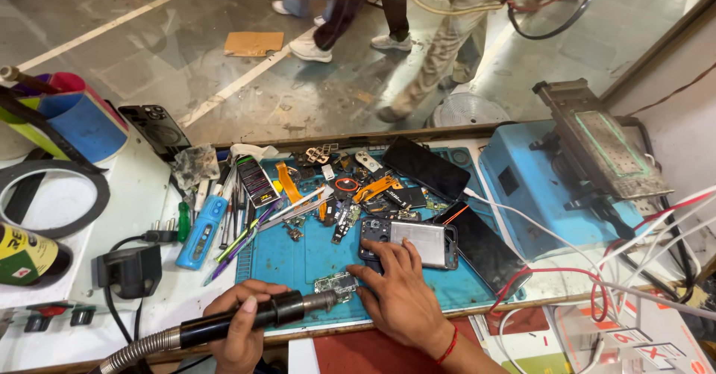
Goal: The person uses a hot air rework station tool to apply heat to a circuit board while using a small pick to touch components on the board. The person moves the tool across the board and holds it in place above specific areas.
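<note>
Left hand [242, 329] wrapped around the black barrel of a hot-air nozzle [294, 308], fingers closed on it, thumb on top; the metal tip pointed rightward at a small circuit board [337, 283] lying on the blue work mat [298, 258] just ahead of the tip. Right hand [403, 299] lay palm-down beyond the tip; its fingers were spread and flat, clamped on nothing, the index fingertip touching the board's right edge and the longer fingers resting against the lower edge of an opened phone frame [410, 241] directly above them. A ribbed metal hose [138, 348] trailed from the barrel toward the lower left, behind the left wrist.

Judged handling: the board appeared thin, light, stiff and fragile, likely to slide on the mat under air flow; best steadied by its bare edges, away from the components, as the index finger did; the nozzle looked rigid and safest held on its black grip rather than near the metal tip; the hose would probably tug at the barrel.

Beyond the right fingertips lay loose orange flex cables [377, 187] and a dark phone [426, 167]; left of the left knuckles, on the table [134, 195], lay a blue tool [201, 232].
</note>
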